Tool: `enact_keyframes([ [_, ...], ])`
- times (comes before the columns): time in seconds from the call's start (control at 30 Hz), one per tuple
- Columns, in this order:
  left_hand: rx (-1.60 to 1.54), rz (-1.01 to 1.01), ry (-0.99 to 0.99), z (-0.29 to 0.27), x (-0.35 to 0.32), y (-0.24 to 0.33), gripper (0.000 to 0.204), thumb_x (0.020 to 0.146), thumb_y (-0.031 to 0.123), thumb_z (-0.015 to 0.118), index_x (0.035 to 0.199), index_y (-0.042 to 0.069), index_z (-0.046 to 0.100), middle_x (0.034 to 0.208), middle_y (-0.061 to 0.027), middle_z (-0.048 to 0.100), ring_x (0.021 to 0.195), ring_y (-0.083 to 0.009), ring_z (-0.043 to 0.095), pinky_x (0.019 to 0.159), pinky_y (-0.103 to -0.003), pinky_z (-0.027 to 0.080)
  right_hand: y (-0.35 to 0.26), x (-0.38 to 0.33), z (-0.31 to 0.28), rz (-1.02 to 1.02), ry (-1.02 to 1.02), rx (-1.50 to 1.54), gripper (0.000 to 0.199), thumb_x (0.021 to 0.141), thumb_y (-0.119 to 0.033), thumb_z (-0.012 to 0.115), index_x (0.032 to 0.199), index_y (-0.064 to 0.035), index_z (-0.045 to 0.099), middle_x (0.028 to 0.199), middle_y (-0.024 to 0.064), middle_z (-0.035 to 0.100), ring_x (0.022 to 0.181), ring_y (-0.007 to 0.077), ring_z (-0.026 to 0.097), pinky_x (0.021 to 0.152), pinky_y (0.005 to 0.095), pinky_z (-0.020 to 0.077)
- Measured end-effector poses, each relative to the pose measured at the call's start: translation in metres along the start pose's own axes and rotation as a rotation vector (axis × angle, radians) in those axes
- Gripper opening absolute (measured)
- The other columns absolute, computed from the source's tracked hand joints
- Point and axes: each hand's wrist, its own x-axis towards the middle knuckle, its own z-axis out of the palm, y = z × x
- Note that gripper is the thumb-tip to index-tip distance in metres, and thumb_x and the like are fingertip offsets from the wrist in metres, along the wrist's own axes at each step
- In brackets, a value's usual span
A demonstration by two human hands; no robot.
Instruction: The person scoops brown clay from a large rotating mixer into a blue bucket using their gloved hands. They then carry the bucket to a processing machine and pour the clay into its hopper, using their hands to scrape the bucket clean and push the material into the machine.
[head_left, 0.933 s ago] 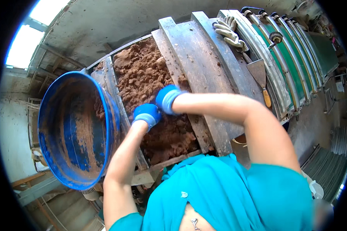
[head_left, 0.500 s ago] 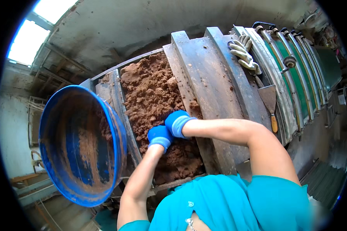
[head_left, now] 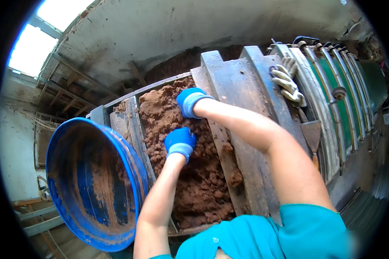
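Clumpy reddish-brown soil (head_left: 205, 185) fills a trough between wooden and metal edges. My left hand (head_left: 179, 140), in a blue glove with a pale blue cuff, presses into the middle of it with curled fingers. Farther back and slightly right, my right hand (head_left: 192, 101), gloved the same way, bends down into the soil near the far end; its fingertips are hidden. To the left a big blue drum (head_left: 142, 181) lies tipped on its side, its mouth facing me and its inner wall smeared with brown dirt.
Ridged metal plates (head_left: 235, 86) adjoin the trough on the right. On them lie pale work gloves (head_left: 286, 84) and a wooden-handled scraper (head_left: 311, 134). Beyond is a green conveyor belt (head_left: 322, 84) with metal rollers. A wall (head_left: 160, 34) rises behind.
My hands have come apart. The right one has moved up to the far part of the soil; the left stays near the middle. The whole view has shifted slightly.
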Motion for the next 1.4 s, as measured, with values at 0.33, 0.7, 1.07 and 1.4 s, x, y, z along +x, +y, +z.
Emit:
enact_keyframes([
  [0.33, -0.121, 0.034, 0.09, 0.039, 0.042, 0.001, 0.02, 0.077, 0.03, 0.056, 0.088, 0.015, 0.064, 0.089, -0.0174, 0.064, 0.08, -0.0342, 0.062, 0.064, -0.044, 0.049, -0.019, 0.013, 0.009, 0.084, 0.004, 0.058, 0.026, 0.073, -0.017, 0.059, 0.097, -0.0076, 0.066, 0.099, 0.0162, 0.063, 0.092, 0.032, 0.061, 0.076, 0.0387, 0.0499],
  [0.7, 0.064, 0.39, 0.353, 0.086, -0.109, 0.001, 0.068, 0.081, 0.039, 0.049, 0.136, 0.005, 0.026, 0.141, -0.0187, 0.023, 0.132, -0.035, 0.016, 0.106, -0.054, 0.007, -0.049, -0.147, 0.084, 0.033, 0.367, -0.048, 0.048, 0.085, -0.037, 0.039, 0.126, -0.0116, 0.045, 0.136, 0.0133, 0.035, 0.127, 0.0332, 0.029, 0.106, 0.046, 0.0177],
  [1.07, 0.212, 0.459, 0.379, 0.144, -0.283, -0.074, 0.051, 0.085, 0.039, 0.044, 0.131, 0.017, 0.041, 0.142, -0.0106, 0.026, 0.132, -0.0265, 0.021, 0.103, -0.059, 0.006, -0.113, -0.282, 0.128, -0.046, 0.582, 0.067, 0.042, 0.085, -0.034, 0.043, 0.114, -0.0062, 0.053, 0.125, 0.018, 0.046, 0.117, 0.0306, 0.041, 0.1, 0.044, 0.0273],
  [1.4, -0.278, 0.647, 0.858, 0.144, -0.3, -0.081, 0.018, 0.076, 0.013, 0.055, 0.092, 0.006, 0.052, 0.095, -0.0124, 0.049, 0.095, -0.0315, 0.048, 0.095, -0.049, 0.032, -0.215, -0.289, 0.187, -0.402, 0.631, 0.181, 0.024, 0.074, -0.025, 0.056, 0.091, -0.0083, 0.061, 0.108, 0.0107, 0.054, 0.104, 0.0309, 0.047, 0.08, 0.0422, 0.0447],
])
